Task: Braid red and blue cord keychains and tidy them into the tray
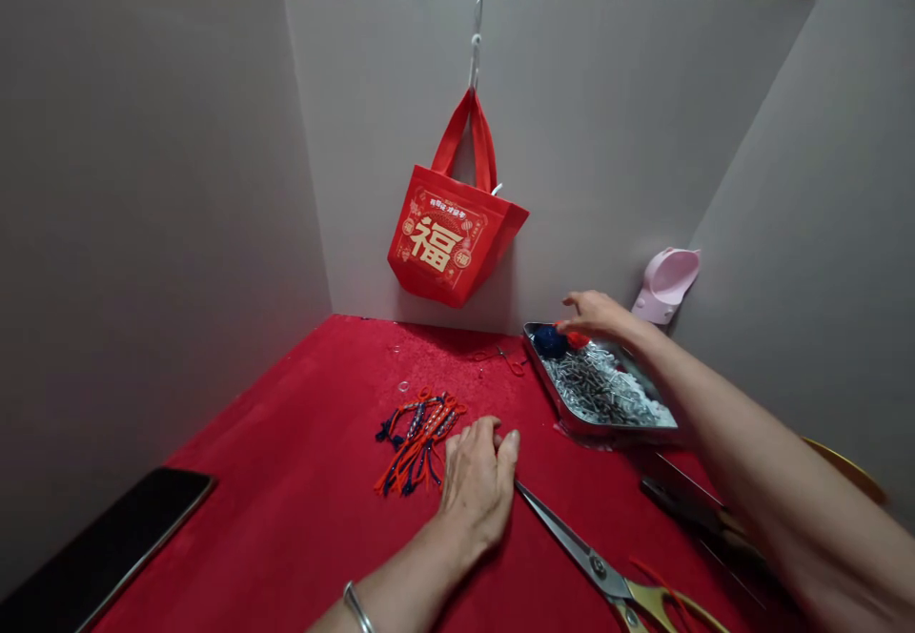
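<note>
Red-cloth tabletop (pixel 286 480): my right hand (pixel 599 314) is reaching into the metal tray (pixel 549 385) of silver pieces (pixel 607 390), fingertips on the red tuft (pixel 576 337), grasp unclear; left hand (pixel 477 480) is resting flat, empty, beside cords (pixel 418 433).

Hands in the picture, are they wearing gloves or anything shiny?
No gloves: the left hand and the right hand are bare, and no sleeves show on either arm. One thin silver bangle circles the left wrist. I see no rings.
</note>
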A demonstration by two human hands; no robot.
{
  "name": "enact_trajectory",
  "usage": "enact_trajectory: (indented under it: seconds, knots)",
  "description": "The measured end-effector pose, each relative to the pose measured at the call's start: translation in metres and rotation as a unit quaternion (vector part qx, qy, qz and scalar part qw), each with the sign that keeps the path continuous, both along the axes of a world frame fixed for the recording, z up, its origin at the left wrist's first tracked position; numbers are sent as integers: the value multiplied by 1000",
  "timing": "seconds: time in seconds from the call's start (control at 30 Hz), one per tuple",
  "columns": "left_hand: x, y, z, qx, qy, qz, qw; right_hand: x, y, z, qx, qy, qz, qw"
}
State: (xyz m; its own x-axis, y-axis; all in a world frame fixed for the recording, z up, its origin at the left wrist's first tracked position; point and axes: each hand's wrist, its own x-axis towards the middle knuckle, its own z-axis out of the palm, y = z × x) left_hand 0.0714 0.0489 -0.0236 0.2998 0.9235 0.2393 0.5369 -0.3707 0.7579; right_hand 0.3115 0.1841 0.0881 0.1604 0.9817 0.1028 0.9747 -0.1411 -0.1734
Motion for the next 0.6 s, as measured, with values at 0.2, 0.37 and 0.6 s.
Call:
enact_trajectory:
  seconds: [0.2,0.37,0.6]
  knots:
    - [-1,-5,1,15,26,-7,1000,-87,2,-29,-37,-11,42,998]
    - [-1,-5,-2,24,41,16,999,-123,30,-70,-109,-36,-40,993]
    - [0,-3,-3,28,59,25,998,-129,48,-87,-147,-71,-70,984]
